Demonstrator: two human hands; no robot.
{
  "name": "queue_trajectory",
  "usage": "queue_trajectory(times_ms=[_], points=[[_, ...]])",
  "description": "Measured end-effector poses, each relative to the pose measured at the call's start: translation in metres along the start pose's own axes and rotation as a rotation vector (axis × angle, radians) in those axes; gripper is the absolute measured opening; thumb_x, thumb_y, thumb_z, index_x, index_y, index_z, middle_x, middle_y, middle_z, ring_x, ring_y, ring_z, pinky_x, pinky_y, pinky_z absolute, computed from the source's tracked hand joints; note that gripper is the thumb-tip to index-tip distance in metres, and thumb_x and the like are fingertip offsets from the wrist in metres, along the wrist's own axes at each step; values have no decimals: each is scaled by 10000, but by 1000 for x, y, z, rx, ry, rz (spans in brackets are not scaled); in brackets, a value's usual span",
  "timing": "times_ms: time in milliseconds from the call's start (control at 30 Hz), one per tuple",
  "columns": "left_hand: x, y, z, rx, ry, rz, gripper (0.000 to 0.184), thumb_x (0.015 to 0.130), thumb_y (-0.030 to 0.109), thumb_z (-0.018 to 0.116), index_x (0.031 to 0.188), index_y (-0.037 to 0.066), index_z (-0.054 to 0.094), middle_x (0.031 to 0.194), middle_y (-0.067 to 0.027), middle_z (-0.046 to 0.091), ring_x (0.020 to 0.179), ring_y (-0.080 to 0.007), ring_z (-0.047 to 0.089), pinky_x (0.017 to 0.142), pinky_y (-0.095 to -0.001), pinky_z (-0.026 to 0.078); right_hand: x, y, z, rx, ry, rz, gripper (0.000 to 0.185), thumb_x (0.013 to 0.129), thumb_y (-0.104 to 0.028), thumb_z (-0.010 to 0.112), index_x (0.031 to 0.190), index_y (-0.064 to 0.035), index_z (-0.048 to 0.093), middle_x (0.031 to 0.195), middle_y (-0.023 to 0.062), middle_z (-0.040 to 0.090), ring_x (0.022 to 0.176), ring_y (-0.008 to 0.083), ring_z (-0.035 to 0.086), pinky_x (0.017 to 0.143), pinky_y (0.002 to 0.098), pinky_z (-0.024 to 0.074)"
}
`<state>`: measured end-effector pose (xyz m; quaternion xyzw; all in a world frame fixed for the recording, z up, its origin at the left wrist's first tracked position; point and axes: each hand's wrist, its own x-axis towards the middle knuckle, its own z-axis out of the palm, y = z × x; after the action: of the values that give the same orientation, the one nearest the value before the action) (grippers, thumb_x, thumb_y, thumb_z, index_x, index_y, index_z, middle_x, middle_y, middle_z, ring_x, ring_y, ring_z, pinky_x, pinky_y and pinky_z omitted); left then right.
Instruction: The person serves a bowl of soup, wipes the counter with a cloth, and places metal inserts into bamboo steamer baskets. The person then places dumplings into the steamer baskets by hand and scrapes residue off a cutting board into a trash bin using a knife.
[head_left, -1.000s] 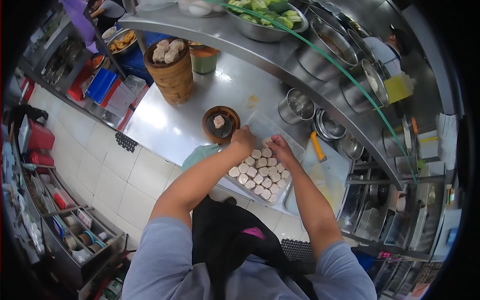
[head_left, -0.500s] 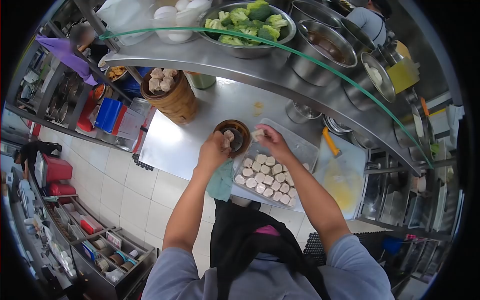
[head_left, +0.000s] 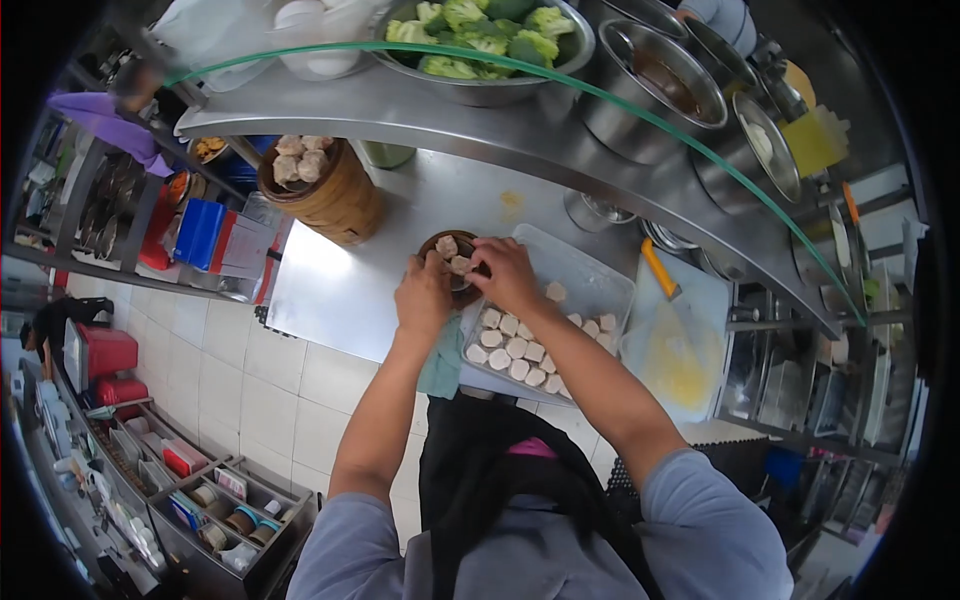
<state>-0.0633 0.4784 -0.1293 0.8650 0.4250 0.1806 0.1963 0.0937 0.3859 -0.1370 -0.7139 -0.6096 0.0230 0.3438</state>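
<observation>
A small round bamboo steamer (head_left: 432,243) stands on the steel counter with a few dumplings (head_left: 447,246) inside. My left hand (head_left: 424,290) reaches over its left edge, fingers bent and close to the dumplings; its fingertips are partly hidden. From the right, my right hand (head_left: 505,272) reaches into the steamer, its fingers curled at a dumpling (head_left: 461,265). Just right of the steamer, a clear plastic tray (head_left: 600,275) holds several pale dumplings in rows, partly covered by my right forearm. A green cloth (head_left: 440,365) lies beside the tray.
A tall bamboo steamer stack (head_left: 340,205) with dumplings on top stands at the back left. A steel shelf (head_left: 420,120) carrying a broccoli bowl (head_left: 480,85) and metal pots (head_left: 650,90) overhangs the counter. An orange-handled tool (head_left: 660,270) lies on a board (head_left: 690,350) at right.
My right hand has moved left from above the tray into the small steamer, bringing a dumpling. More dumplings now show in the steamer than before. My left hand stays at its side.
</observation>
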Motion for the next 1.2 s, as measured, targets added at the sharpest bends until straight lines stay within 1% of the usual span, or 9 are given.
queue_trajectory(times_ms=[167, 233, 467, 533, 733, 867, 933, 1033, 1200], points=[[-3, -9, 2, -4, 31, 85, 173, 866, 175, 691, 958, 97, 566, 971, -122, 594, 902, -368, 648, 729, -506, 537, -56, 53, -60, -50, -43, 515, 308, 793, -221, 800, 980, -48, 626, 993, 144, 676, 982, 361, 631, 856, 458, 504], [-4, -9, 6, 30, 48, 92, 184, 853, 171, 706, 951, 97, 570, 973, -112, 597, 919, -359, 638, 748, -492, 534, -75, 62, -65, -111, -302, 791, 364, 816, -267, 796, 1043, -32, 637, 1059, 179, 686, 1012, 355, 651, 877, 429, 524], [-29, 46, -11, -408, -65, 304, 388, 812, 66, 730, 1188, 53, 634, 1068, -164, 615, 980, -371, 622, 857, -437, 524, -83, 58, -72, 379, -186, 818, 477, 862, -332, 788, 1183, -28, 609, 1025, 130, 688, 954, 175, 660, 828, 310, 532], [-49, 74, -14, -553, -130, 297, 397, 820, 78, 744, 1200, 45, 636, 1064, -157, 626, 944, -330, 637, 812, -400, 539, -78, 33, -75, 1144, -274, 823, 405, 921, -330, 745, 1180, -49, 609, 1006, 47, 673, 940, 100, 620, 812, 270, 516], [-62, 56, -15, -830, -178, 23, 447, 798, 127, 807, 1201, 25, 641, 968, -127, 640, 800, -259, 653, 717, -346, 555, -55, -2, -57, 1214, -365, 924, 318, 955, -328, 717, 1114, -71, 616, 999, 17, 658, 875, 98, 594, 782, 272, 499], [-47, 24, -26, -400, -24, -45, 401, 785, 131, 810, 1144, 35, 656, 978, -151, 636, 801, -323, 650, 726, -385, 547, -34, 1, -4, 683, -161, 490, 287, 923, -286, 739, 1080, -70, 635, 981, 51, 653, 839, 165, 614, 771, 318, 502], [-39, 18, -24, -314, -13, -58, 395, 786, 137, 799, 1133, 42, 638, 986, -166, 646, 829, -349, 664, 738, -422, 550, -18, -5, -4, 122, -21, 112, 269, 869, -225, 748, 1085, -87, 666, 995, 75, 647, 901, 241, 618, 817, 384, 500], [-32, 10, -10, -259, 72, 27, 374, 785, 107, 777, 1113, 46, 609, 989, -175, 643, 854, -380, 664, 748, -463, 545, -7, 5, -1, 108, -93, -83, 246, 848, -177, 720, 1091, -142, 713, 1042, 61, 642, 990, 281, 590, 873, 428, 480], [-29, 14, 6, -58, 97, 60, 167, 840, 178, 731, 963, 130, 628, 919, -125, 660, 819, -374, 682, 668, -489, 538, 10, 14, -13, 70, -211, -70, 205, 883, -148, 671, 1066, -192, 754, 1127, 41, 632, 1033, 267, 577, 919, 404, 463]])
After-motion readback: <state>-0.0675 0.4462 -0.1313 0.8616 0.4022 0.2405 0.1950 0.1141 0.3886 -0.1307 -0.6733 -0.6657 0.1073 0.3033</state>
